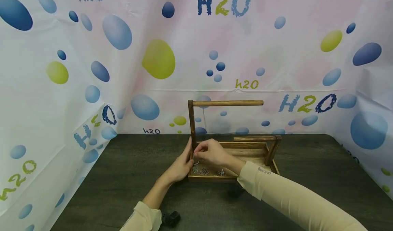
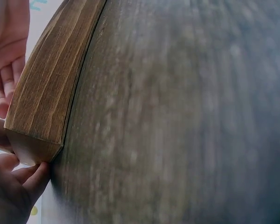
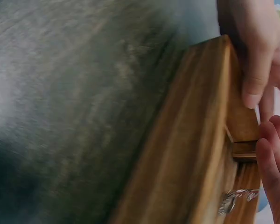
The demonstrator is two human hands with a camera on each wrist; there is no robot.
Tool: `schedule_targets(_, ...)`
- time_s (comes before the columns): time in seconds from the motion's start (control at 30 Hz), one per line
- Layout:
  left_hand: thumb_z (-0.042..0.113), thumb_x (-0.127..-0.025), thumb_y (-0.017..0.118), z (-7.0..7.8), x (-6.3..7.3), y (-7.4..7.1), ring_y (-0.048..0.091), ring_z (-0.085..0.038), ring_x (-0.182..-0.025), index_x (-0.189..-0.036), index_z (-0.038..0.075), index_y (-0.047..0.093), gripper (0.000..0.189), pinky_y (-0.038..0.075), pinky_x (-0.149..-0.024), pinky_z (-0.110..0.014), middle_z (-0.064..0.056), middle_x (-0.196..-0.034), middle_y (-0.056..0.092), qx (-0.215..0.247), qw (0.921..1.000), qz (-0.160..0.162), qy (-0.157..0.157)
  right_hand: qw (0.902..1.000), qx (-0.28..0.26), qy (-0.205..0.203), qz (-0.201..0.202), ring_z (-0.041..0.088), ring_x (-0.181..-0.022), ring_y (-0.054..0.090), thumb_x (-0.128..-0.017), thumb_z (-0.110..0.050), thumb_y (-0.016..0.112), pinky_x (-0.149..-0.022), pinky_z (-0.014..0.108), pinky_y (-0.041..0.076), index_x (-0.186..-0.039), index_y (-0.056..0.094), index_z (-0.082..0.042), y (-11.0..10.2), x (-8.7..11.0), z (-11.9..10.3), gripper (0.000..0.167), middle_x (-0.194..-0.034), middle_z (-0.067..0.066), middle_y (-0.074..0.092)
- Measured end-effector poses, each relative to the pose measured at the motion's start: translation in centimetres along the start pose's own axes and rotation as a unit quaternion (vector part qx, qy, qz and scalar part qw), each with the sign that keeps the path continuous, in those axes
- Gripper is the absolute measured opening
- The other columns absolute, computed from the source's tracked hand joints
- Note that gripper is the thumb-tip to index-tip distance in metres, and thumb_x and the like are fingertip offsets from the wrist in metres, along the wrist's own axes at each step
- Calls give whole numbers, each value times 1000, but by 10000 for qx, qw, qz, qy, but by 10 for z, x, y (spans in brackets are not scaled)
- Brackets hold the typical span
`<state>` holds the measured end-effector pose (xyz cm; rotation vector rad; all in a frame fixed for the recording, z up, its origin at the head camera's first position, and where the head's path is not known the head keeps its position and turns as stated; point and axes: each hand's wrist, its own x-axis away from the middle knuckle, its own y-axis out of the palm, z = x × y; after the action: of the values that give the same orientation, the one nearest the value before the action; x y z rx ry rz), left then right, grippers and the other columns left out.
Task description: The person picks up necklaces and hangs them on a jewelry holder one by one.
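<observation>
A wooden jewelry stand [image 1: 212,178] has a tray base, a tall bar on the left post and a lower bar at the right. My left hand [image 1: 181,166] grips the tray's left end, its thumb over the rim and its fingers along the outside. Over the tray's left part, my right hand [image 1: 213,152] pinches a thin silver chain between thumb and index finger; the pinched end is hard to make out. Part of the silver chain [image 3: 245,192] shows below those fingers in the right wrist view. Small silver jewelry piles [image 1: 204,171] lie along the tray's front.
The stand's upper bar [image 1: 228,103] reaches right above the tray, and a thin strand hangs from it. On the right stands the lower bar's post [image 1: 273,150]. Everything rests on a dark wood table [image 1: 138,156], with a printed cloth [image 1: 190,29] behind.
</observation>
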<state>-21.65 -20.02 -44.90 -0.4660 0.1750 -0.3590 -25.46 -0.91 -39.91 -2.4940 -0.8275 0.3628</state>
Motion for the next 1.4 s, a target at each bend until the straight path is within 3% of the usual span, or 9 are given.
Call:
schedule_targets(0.23,-7,-102,44,2,1,-1,7,-33,-151,-162,27,-11,89,20,-118,-55,-11,-167,-6,-46,9999,45,-96,9999,-15,132,-30,15,-70,64,-95,-8,70,-62,26,50,-92,76,-4,12,3,8,8,-86,10,73)
schedule_targets(0.43,-10,-101,44,2,1,-1,7,-33,-151,-162,25,-11,89,20,-118,-54,-12,-167,-6,-61,10000,11,-46,9997,208,-125,-82,7,-65,61,-94,-6,70,-59,24,49,-92,77,-5,18,3,11,7,-81,2,72)
schedule_targets(0.63,-7,-104,40,3,2,-2,10,-37,-150,-162,22,-10,82,19,-117,-57,-18,-166,-3,-179,9998,-17,58,9991,397,-132,66,7,-66,62,-94,-6,71,-60,24,51,-90,76,-6,21,3,12,6,-80,-2,71)
schedule_targets(0.9,-2,-106,40,1,3,-3,11,-38,-150,-162,26,-11,81,20,-117,-58,-16,-166,-1,-164,9997,-133,-126,9965,765,-302,138,6,-64,61,-91,-4,72,-59,24,50,-86,77,-7,22,4,15,7,-77,-3,70)
schedule_targets(1.4,-2,-106,38,-1,2,-4,11,-35,-151,-162,28,-11,80,21,-117,-57,-13,-167,2,-137,9997,-161,-100,9916,1169,-558,-59,8,-68,62,-87,0,74,-62,25,52,-88,78,-3,31,-2,21,5,-81,1,70)
